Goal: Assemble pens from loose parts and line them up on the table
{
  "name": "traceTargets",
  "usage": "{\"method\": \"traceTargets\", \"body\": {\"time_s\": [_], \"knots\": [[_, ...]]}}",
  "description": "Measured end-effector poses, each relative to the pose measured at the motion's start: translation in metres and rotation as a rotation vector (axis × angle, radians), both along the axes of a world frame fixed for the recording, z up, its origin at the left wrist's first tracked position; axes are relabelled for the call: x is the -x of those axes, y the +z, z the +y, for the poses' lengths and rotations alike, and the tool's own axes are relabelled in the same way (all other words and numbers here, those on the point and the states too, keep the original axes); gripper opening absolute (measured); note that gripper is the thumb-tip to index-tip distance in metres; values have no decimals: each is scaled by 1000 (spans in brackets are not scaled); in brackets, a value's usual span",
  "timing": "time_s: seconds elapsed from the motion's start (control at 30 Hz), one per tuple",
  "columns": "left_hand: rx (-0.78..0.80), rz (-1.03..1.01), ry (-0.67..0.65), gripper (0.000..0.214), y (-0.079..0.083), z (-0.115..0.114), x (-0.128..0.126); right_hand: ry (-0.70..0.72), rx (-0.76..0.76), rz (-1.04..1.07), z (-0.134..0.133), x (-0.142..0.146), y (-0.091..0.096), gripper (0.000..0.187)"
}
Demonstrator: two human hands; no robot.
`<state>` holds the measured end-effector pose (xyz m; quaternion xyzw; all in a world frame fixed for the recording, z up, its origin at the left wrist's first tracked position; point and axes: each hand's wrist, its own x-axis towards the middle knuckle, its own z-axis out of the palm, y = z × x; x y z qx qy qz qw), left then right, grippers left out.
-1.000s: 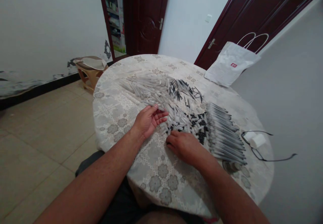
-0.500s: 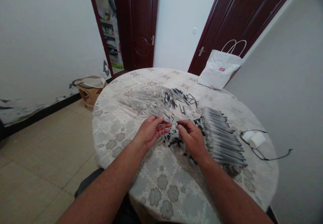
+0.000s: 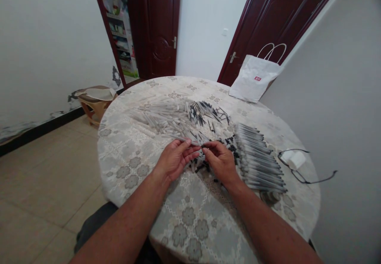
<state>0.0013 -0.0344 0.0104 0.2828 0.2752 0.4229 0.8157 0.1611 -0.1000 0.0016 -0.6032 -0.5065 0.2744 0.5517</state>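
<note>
In from the table's (image 3: 169, 216) near edge, your right hand (image 3: 220, 161) has brought its pinched dark piece (image 3: 203, 146) to the pale tube (image 3: 195, 143) clamped in your left hand (image 3: 175, 159), so they seem to meet.

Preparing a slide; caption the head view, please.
Left hand and right hand close together over a pale floral tablecloth, near loose slim white tubes and lined-up slim grey sticks.

Smooth, pale plastic tubes (image 3: 162, 118)
</note>
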Motion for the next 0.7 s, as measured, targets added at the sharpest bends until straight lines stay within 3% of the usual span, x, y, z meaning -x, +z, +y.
{"method": "traceTargets", "body": {"time_s": [0.7], "knots": [[-48,74,-24,17,-4,0,0,-17,-44,-178,1,0,-6,20]]}}
